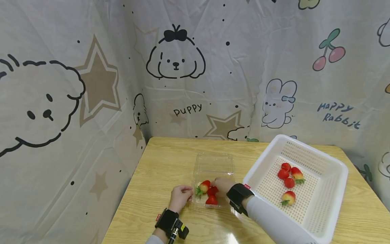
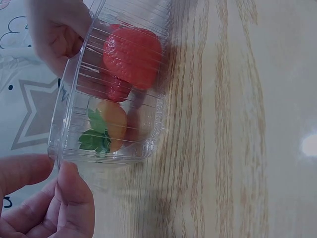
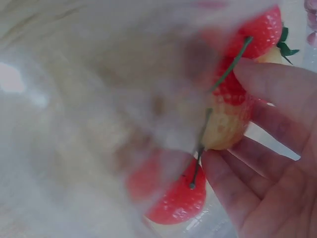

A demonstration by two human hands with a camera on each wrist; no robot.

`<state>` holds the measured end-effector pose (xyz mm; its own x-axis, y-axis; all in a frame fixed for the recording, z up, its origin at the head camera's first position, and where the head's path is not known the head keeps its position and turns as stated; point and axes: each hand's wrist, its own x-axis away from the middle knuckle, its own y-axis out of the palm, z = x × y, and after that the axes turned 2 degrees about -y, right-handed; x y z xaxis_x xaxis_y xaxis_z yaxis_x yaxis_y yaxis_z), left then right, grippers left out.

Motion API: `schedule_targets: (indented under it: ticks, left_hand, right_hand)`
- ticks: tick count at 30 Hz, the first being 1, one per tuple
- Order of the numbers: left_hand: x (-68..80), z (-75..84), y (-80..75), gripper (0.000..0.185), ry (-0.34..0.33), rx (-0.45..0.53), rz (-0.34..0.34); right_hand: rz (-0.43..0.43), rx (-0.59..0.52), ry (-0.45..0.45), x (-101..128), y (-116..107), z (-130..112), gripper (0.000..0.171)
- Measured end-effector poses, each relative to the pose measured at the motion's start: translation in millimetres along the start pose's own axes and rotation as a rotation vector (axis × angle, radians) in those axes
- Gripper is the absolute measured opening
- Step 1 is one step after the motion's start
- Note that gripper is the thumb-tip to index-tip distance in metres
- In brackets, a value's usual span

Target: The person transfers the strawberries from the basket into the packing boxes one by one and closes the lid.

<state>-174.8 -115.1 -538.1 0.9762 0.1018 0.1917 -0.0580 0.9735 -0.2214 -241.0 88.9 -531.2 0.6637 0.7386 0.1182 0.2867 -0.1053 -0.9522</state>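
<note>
A clear plastic clamshell box [image 1: 214, 163] lies on the table with its lid folded back. My left hand [image 1: 181, 196] pinches the rim at its near left corner between thumb and finger. Inside are several strawberries, among them a red and yellow one with green leaves [image 1: 204, 187] and a red one [image 1: 211, 200]. My right hand [image 1: 223, 185] reaches into the box from the right. In the right wrist view its thumb and fingers hold a red and yellow strawberry [image 3: 229, 121]. Another red strawberry [image 3: 181, 198] lies beside the fingertips; clear plastic blurs part of this view.
To the right stands a white perforated basket [image 1: 338, 189] with several strawberries [image 1: 283, 174] on its floor. Its left edge is close to my right forearm. The wooden table [image 1: 170, 159] backs onto a printed cloth curtain [image 1: 195, 88].
</note>
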Motion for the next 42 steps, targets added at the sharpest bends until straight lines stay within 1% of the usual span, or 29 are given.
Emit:
schedule_targets:
  ticks: [3, 5, 8, 10, 11, 13, 14, 17, 19, 21, 24, 26, 28, 30, 32, 34, 37, 42]
  left_hand:
    - [-0.2, -0.2, 0.4, 0.021, 0.003, 0.004, -0.001]
    - [-0.5, -0.5, 0.3, 0.021, 0.004, 0.005, -0.001]
    - [-0.8, -0.8, 0.1, 0.022, 0.000, 0.004, -0.001]
    - [-0.8, -0.7, 0.1, 0.022, -0.003, 0.005, -0.003]
    - [-0.8, -0.7, 0.1, 0.022, -0.004, 0.004, -0.003]
    - [-0.8, -0.8, 0.3, 0.022, -0.003, 0.003, -0.005]
    - [-0.7, -0.8, 0.5, 0.022, -0.002, 0.003, -0.006]
    - [-1.3, -1.5, 1.0, 0.021, 0.005, -0.001, -0.006]
    - [-1.7, -1.5, 1.1, 0.021, 0.009, 0.000, -0.008]
    - [-2.3, -2.0, 1.0, 0.021, 0.011, -0.003, -0.009]
    - [-2.4, -2.3, 0.5, 0.021, 0.013, -0.008, -0.011]
    - [-2.3, -2.6, 0.1, 0.021, 0.013, -0.011, -0.011]
    - [-2.3, -2.5, -0.3, 0.021, 0.016, -0.014, -0.012]
    - [-2.6, -2.4, -0.6, 0.021, 0.014, -0.016, -0.013]
    - [-2.9, -2.4, -0.7, 0.021, 0.011, -0.020, -0.014]
    - [-3.1, -2.5, -0.6, 0.021, 0.005, -0.022, -0.015]
    - [-2.7, -1.9, -0.4, 0.021, 0.003, -0.025, -0.013]
    - [-1.9, -0.7, 0.1, 0.020, 0.009, -0.034, -0.010]
  right_hand:
    - [-0.010, -0.022, -0.002, 1.4, -4.8, -0.9, 0.036]
    - [-0.030, -0.048, 0.005, 3.2, -14.4, -3.2, 0.037]
    - [-0.048, -0.097, 0.005, 8.3, -37.1, -8.5, 0.039]
    - [-0.033, -0.124, -0.015, 14.3, -55.5, -12.1, 0.041]
    - [-0.010, -0.138, -0.035, 18.0, -65.0, -13.6, 0.043]
    - [0.059, -0.142, -0.071, 26.8, -82.5, -14.8, 0.046]
    - [0.109, -0.129, -0.093, 31.0, -89.7, -13.8, 0.047]
    - [0.280, -0.091, -0.121, 45.0, -109.5, -8.1, 0.054]
    - [0.401, -0.055, -0.117, 53.9, -119.7, -1.2, 0.058]
    - [0.505, -0.039, -0.090, 63.2, -129.0, 6.0, 0.062]
    - [0.623, -0.017, -0.031, 77.6, -136.8, 20.2, 0.064]
    - [0.670, -0.019, 0.021, 87.8, -139.7, 29.8, 0.064]
    - [0.697, -0.035, 0.081, 98.3, -141.1, 39.7, 0.064]
    - [0.699, -0.069, 0.151, 109.4, -142.3, 48.7, 0.064]
    - [0.676, -0.109, 0.232, 120.7, -143.4, 56.5, 0.064]
    - [0.632, -0.159, 0.314, 132.0, -143.7, 64.0, 0.065]
    - [0.546, -0.203, 0.424, 147.7, -141.1, 75.2, 0.067]
    - [0.416, -0.237, 0.532, 166.4, -127.3, 91.0, 0.068]
